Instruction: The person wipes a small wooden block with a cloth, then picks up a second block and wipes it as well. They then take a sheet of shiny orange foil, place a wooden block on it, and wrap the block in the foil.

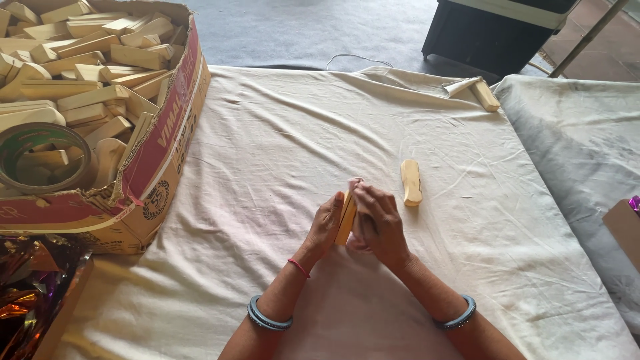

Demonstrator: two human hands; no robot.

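At nine o'clock in the head view, a large cardboard box (170, 143) with a red printed band along its side is sitting on the cloth-covered table (280, 153), heaped with pale wooden blocks (87, 67). A roll of brown tape (33, 157) is resting on the pile at the box's near corner. At seven o'clock, crumpled metallic foil (27, 293) in copper and purple is lying below the box.

At six o'clock, the left hand (325, 225) is bracing one wooden block (346, 219) upright, fingers pressed together along its left face. The right hand (379, 223) is closing over the block's other face, fingers curled and pressing a pink cloth (355, 183), which is showing above the block.

Judging by the layout, work is standing at an early stage: one wooden piece (411, 181) is lying apart, just at two o'clock of the hands, while the box is appearing nearly full.

At one o'clock, another block (485, 95) with a scrap of paper (460, 86) is lying at the table's far edge. Beyond it a black bin (493, 33) is standing on the floor. At three o'clock, a brown cardboard corner (623, 227) is intruding over a grey cloth (587, 147).
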